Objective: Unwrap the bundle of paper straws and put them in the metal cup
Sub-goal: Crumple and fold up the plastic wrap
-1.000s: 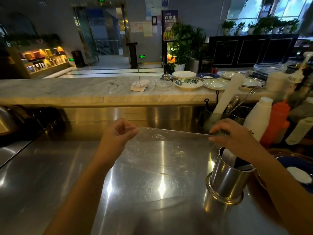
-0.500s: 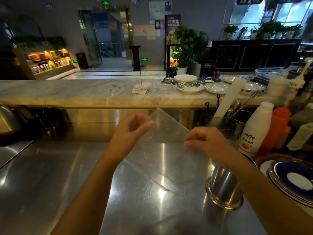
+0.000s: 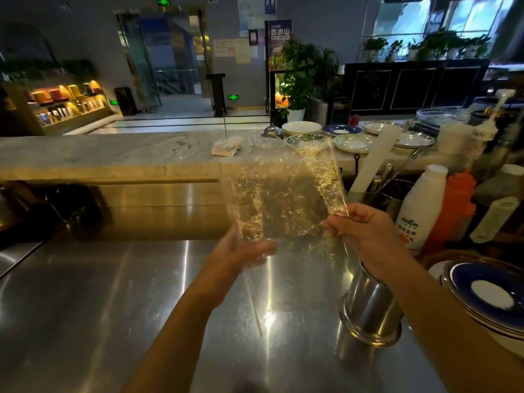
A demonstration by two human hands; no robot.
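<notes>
Dim grey-walled room: glass doors (image 3: 158, 58) upper centre, lit shelves (image 3: 65, 104) at left, potted plants (image 3: 303, 78) and windows (image 3: 453, 18) upper right.

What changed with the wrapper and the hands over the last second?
Both hands lifted the clear plastic wrapper from stretched flat over the steel counter to upright. The left hand now grips its lower edge, the right hand its lower right corner. The metal cup stayed put.
</notes>
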